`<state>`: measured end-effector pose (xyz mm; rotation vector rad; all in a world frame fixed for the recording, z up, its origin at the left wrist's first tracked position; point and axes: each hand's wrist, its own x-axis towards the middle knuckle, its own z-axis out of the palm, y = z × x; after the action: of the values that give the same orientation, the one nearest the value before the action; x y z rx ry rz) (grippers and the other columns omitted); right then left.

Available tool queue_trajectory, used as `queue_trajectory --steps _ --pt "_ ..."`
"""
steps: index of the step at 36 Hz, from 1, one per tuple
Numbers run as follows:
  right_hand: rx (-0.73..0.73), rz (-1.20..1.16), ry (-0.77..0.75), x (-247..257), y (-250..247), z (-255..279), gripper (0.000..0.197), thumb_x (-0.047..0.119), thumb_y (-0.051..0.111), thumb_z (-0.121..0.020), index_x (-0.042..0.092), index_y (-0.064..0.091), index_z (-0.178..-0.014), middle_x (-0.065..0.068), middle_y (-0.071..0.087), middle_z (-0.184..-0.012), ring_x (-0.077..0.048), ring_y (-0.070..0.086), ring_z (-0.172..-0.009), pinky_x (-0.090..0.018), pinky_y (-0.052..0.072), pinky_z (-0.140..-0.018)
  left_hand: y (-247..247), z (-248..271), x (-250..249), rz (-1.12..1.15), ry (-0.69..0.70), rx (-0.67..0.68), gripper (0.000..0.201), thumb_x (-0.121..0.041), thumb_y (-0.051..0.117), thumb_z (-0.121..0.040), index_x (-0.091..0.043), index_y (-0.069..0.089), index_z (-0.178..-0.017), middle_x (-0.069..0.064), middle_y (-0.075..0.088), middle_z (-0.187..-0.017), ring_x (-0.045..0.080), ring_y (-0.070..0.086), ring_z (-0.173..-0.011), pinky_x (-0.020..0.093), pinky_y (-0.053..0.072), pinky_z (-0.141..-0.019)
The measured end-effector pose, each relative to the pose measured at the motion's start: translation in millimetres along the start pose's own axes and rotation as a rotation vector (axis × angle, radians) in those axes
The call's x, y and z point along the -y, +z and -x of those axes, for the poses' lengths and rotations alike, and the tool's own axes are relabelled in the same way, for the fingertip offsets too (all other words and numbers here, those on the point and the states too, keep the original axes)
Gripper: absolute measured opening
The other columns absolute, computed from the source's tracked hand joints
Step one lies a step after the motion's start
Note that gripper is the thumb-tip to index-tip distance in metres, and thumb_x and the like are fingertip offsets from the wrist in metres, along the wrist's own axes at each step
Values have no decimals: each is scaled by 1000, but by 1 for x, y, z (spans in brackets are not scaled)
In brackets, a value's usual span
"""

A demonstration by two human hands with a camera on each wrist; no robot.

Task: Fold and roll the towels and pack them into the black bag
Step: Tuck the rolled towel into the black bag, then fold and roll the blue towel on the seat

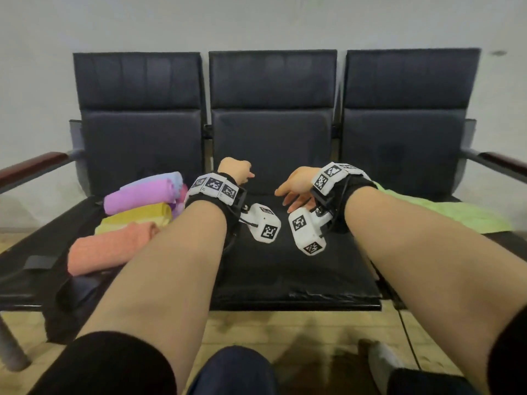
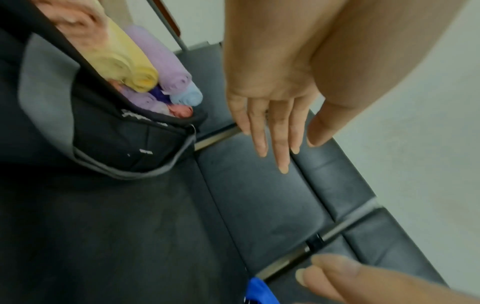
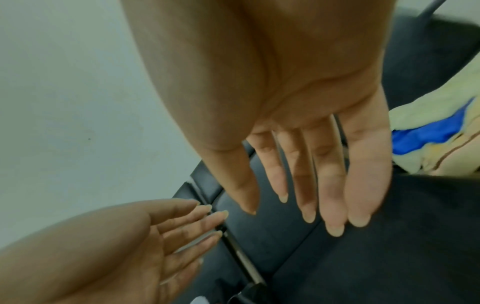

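Both of your hands hover over the black padded middle seat (image 1: 285, 252) of the three-seat bench, and neither holds anything. Your left hand (image 2: 272, 86) has its fingers (image 2: 281, 148) straight and nearly together, thumb set a little apart, palm toward the seat. Your right hand (image 3: 298, 82) is likewise flat, its fingers (image 3: 330, 185) extended side by side with small gaps and pointing toward the seat's back edge. The two hands are near each other but apart.

Off to the left of your left fingers, on the neighbouring seat, lies the black fabric bag with grey straps (image 2: 124, 144), its mouth open. Packed inside are the rolled towels: a salmon-pink roll (image 1: 108, 249) nearest you, a yellow roll (image 1: 139, 215) behind it, a lilac-pink roll (image 1: 139, 195) above that, and a pale blue roll (image 1: 174, 178) farthest back. In the left wrist view, more roll ends show deeper in the bag, lilac, dark purple and pink.

To the right of your right fingers, on the third seat, a light green towel (image 1: 433, 212) lies spread flat. In the right wrist view a bright blue cloth (image 3: 426, 131) shows among the pale folds there.
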<state>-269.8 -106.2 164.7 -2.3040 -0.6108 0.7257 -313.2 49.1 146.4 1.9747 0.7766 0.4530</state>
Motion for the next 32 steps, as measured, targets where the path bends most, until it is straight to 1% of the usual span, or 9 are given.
queue_trajectory --steps 4,7,11,14,16,18,22,27,32 --pt "-61 -30 86 -49 -35 6 23 25 63 -91 3 63 -98 -12 71 -92 -23 66 -72 -36 55 -69 50 7 -25 -94 65 8 40 -28 37 -104 1 53 -127 17 60 -126 31 54 -122 33 44 -92" --pt "-101 -66 155 -81 -57 6 19 22 63 -91 3 60 -94 -14 70 -93 -30 70 -85 -37 56 -66 88 5 -33 -175 198 61 39 -27 36 -104 1 55 -124 14 61 -125 29 52 -123 34 39 -103" --pt "-178 -161 205 -124 -82 -11 18 15 65 -89 5 51 -89 -15 68 -85 -31 67 -75 -37 52 -64 130 2 -54 42 125 186 31 -17 44 -101 3 61 -118 14 64 -122 27 57 -119 27 49 -86" --pt "-204 -207 260 -153 -97 -26 36 16 65 -87 8 52 -120 -11 66 -79 -23 60 -53 -27 47 -50 164 -6 -58 76 160 187 19 -5 50 -93 0 68 -97 15 70 -103 28 63 -109 17 43 -58" --pt "-248 -203 258 -170 -107 -40 49 19 67 -83 18 47 -128 -10 73 -83 -20 66 -52 -30 53 -47 182 -12 -59 65 186 198 20 -3 52 -90 -11 63 -75 13 71 -93 26 65 -103 20 43 -65" --pt "-268 -167 273 -188 -118 -59 39 26 68 -80 14 54 -115 -6 75 -85 -21 72 -66 -42 59 -64 205 -25 -58 71 220 194 27 -3 55 -88 -18 58 -65 10 67 -91 25 62 -97 23 43 -74" --pt "-382 -171 303 -220 -136 -93 24 22 69 -79 4 62 -92 -13 71 -98 -32 71 -85 -50 57 -83 246 -51 -54 66 217 182 14 -7 58 -87 -11 65 -99 7 66 -110 24 60 -108 28 46 -90" --pt "-577 -176 288 -254 -154 -122 32 11 65 -84 -8 60 -110 -18 63 -96 -33 64 -94 -49 52 -92 304 -88 -43 43 288 192 22 -14 60 -83 -27 53 -99 -8 60 -100 22 59 -104 42 43 -100" --pt "-721 -164 256 -297 -167 -161 38 15 65 -85 8 55 -121 -11 56 -126 -23 56 -98 -30 43 -80 358 -109 -30 -62 315 204 37 -18 62 -84 -22 53 -120 -4 59 -124 24 55 -113 44 40 -102"
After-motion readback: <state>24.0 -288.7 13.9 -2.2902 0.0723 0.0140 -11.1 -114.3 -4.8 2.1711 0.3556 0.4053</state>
